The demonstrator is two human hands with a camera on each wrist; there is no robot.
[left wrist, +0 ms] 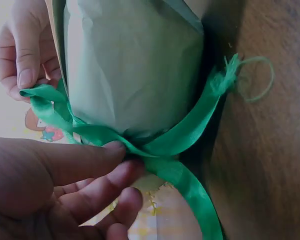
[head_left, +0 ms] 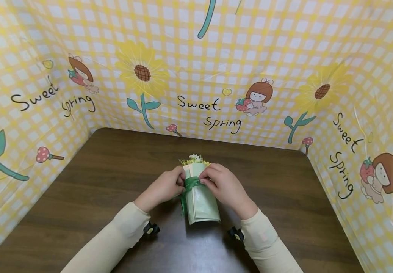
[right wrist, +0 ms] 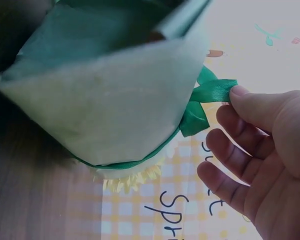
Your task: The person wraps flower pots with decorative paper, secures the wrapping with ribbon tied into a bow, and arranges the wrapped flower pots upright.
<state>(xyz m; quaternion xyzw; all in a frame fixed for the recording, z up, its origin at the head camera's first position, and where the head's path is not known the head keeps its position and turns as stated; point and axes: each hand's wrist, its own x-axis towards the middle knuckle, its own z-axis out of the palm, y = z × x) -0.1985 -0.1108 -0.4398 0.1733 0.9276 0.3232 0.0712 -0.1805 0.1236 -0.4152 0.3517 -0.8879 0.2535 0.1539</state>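
A small bouquet wrapped in pale green paper (head_left: 203, 204) lies on the table, its white and yellow flowers (head_left: 195, 157) pointing away from me. Green ribbon (head_left: 193, 182) circles the wrapping near the flower end. On the left side, my left hand (head_left: 163, 186) pinches the ribbon between thumb and index finger where strands cross. My right hand (head_left: 226, 187) pinches a folded piece of ribbon (right wrist: 212, 91) at the right of the band, its other fingers loosely bent. One ribbon tail (left wrist: 190, 130) ends in frayed threads, seen in the left wrist view.
The dark wooden table (head_left: 114, 159) is enclosed on the far side and both flanks by a yellow checked cloth (head_left: 189, 68) printed with flowers and lettering. Black wrist straps (head_left: 151, 229) show beneath the cream sleeves (head_left: 114, 235).
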